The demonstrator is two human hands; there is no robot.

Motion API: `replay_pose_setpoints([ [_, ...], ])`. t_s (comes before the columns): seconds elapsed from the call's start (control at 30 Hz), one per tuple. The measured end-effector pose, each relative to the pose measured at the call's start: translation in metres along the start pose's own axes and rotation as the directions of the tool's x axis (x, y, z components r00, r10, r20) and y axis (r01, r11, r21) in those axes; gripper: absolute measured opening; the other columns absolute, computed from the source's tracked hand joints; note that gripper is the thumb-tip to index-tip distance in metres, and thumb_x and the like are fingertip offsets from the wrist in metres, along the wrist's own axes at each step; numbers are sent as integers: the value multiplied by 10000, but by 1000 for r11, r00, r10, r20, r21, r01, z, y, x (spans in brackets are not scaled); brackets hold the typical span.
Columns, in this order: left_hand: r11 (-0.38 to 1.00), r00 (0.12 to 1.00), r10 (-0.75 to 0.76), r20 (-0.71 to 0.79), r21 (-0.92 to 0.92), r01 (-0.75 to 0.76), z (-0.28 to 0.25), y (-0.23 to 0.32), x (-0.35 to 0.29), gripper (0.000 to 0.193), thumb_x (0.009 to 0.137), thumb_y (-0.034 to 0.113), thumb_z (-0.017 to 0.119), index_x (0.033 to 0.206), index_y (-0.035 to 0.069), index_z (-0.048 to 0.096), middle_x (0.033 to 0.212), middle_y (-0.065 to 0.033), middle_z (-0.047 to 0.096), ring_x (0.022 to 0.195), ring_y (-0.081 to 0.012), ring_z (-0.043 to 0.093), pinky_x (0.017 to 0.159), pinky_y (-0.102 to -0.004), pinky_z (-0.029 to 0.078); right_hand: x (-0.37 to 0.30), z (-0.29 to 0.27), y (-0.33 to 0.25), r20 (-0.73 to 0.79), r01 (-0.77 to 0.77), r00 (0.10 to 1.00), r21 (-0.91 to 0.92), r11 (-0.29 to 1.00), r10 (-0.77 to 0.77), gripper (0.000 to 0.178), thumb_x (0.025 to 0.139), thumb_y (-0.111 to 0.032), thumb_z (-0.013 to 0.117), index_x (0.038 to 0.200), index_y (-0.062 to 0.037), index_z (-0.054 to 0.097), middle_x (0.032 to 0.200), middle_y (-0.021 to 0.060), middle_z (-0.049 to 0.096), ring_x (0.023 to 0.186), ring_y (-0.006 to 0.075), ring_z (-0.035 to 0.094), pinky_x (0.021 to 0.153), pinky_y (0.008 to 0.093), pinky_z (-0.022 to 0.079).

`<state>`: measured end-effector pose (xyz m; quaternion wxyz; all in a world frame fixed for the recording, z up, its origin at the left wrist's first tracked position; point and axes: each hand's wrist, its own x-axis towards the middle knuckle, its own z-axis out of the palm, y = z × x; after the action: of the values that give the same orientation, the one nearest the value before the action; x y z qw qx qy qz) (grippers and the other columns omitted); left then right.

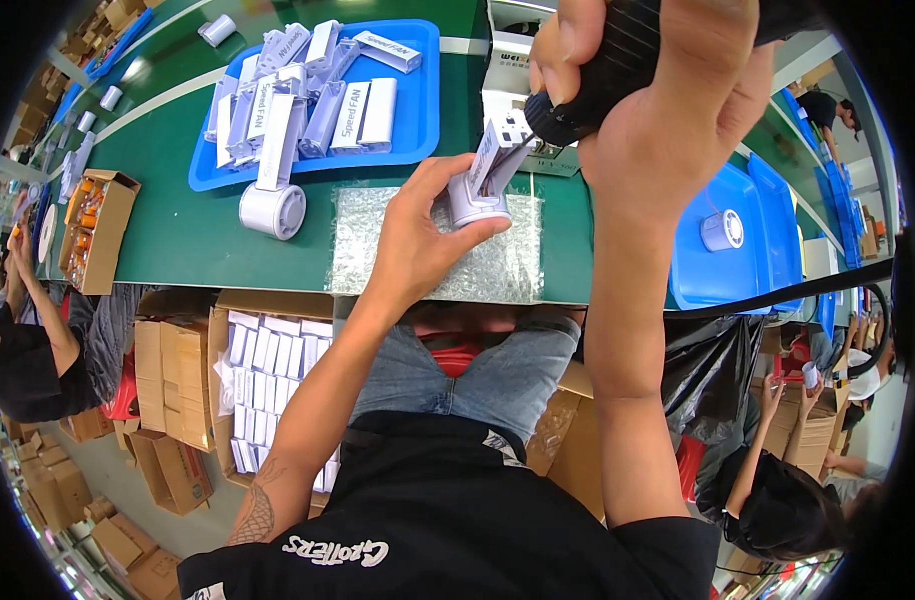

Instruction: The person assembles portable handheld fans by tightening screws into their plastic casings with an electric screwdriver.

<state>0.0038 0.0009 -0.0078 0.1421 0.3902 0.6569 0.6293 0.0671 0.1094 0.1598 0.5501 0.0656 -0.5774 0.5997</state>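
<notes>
My left hand is closed around the round head of a small white handheld fan, its thumb across the near side. The fan's handle points up and away, its inside exposed. In my right hand is a black electric screwdriver, gripped from above. Its bit reaches down to the fan's open handle; whether it touches a screw cannot be made out. Beneath lies a sheet of bubble wrap. Another white fan rests left of it, its handle over the rim of a blue tray heaped with white handle covers.
A white box-shaped device stands behind the fan. At right, a blue tray holds a white fan head. An open carton of orange-and-silver parts sits at left. Below the green bench is a carton of white pieces. Other people work on both sides.
</notes>
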Motion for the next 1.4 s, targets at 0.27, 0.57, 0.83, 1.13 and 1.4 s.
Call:
replay_pose_setpoints([
  [0.27,998,999,47,-4,30,-47,-3,-1,5,655,751,120,948,1318,-20,650,1220,-158,682,1116,-294,679,989,-375,527,1,12,-5,-69,-57,996,-9,998,57,400,1087,-322,650,1240,32,544,672,84,588,488,117,536,442,239,426],
  [0.57,968,978,115,174,202,-150,-49,45,-4,694,806,154,917,1403,41,583,1317,-146,636,1236,-316,650,1018,-403,528,24,-69,-68,332,-151,941,587,796,-66,466,996,-370,728,1201,23,585,658,-5,541,490,76,519,455,215,435],
  [0.83,956,965,-128,-228,230,181,-289,-4,176,637,912,434,831,1338,0,643,1098,-90,755,975,-160,735,834,-304,611,13,-149,-98,98,110,982,403,909,-162,559,973,-163,783,1315,63,403,629,35,585,408,109,587,375,221,550],
  [1.13,643,883,-228,-409,618,452,-448,-124,278,886,886,710,726,1176,-128,722,1030,-238,764,901,-328,765,754,-429,613,6,-113,-46,202,-89,978,162,983,55,795,1092,-530,561,1563,51,292,717,34,452,471,93,424,431,243,426],
  [1.4,515,939,282,-196,857,24,-169,34,3,601,1044,240,668,1515,-71,462,1538,-280,482,1381,-453,525,1154,-456,418,40,-94,-12,167,-131,977,-10,991,131,546,1111,-544,466,1414,-90,466,714,31,455,521,152,472,519,330,415],
])
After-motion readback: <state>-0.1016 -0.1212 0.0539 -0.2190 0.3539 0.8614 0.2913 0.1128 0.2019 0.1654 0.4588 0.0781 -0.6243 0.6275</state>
